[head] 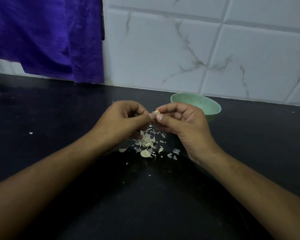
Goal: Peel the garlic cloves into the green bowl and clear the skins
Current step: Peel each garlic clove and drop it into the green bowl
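Raised over dark table (pixel 59 110), centre of scene, fingertips meeting. Grip of left hand (pixel 121 118): fingers curled, thumb and forefinger pinching garlic clove (pixel 157 112) from the left. Grip of right hand (pixel 182 120): fingers curled, pinching the same clove from the right. Clove clear of the table, just left of green bowl (pixel 213 108). Bowl standing on table, far right, partly hidden behind right hand; contents not discernible. Pile of skins (pixel 146 141) on table directly below hands, loose cloves (pixel 145 153) at its near edge. Stray flake (pixel 30 133) well left. Purple cloth (pixel 47 35) hanging far left against tiled wall (pixel 180 49).
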Motion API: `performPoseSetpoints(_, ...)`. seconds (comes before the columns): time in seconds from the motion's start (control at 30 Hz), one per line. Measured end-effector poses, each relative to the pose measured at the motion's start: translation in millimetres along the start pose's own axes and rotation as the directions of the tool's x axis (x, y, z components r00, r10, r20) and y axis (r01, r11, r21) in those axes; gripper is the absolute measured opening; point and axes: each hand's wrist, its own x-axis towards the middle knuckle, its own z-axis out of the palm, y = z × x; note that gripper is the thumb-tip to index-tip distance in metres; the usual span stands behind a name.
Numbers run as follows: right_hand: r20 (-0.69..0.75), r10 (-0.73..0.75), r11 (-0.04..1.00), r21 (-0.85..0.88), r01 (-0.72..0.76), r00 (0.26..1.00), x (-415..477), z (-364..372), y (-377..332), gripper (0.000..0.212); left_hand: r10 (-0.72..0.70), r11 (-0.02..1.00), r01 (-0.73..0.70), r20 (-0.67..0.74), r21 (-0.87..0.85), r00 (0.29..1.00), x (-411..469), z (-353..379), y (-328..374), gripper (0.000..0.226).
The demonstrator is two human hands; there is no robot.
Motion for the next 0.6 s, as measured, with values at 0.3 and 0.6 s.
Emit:
performPoseSetpoints(0.3,-0.004,-0.131,0.980,-0.152,0.129,0.991,2.1,-1.1,4.6,0.011,-0.074,0.992,0.074,0.001,-0.107,0.997,0.5,1.3,2.3,0.021)
performPoseSetpoints(0.6,0.025,-0.203,0.948,-0.245,0.202,0.979,4.2,-4.7,5.7,0.009,-0.117,0.982,0.119,0.024,-0.144,0.993,-0.9,0.4,3.2,0.018)
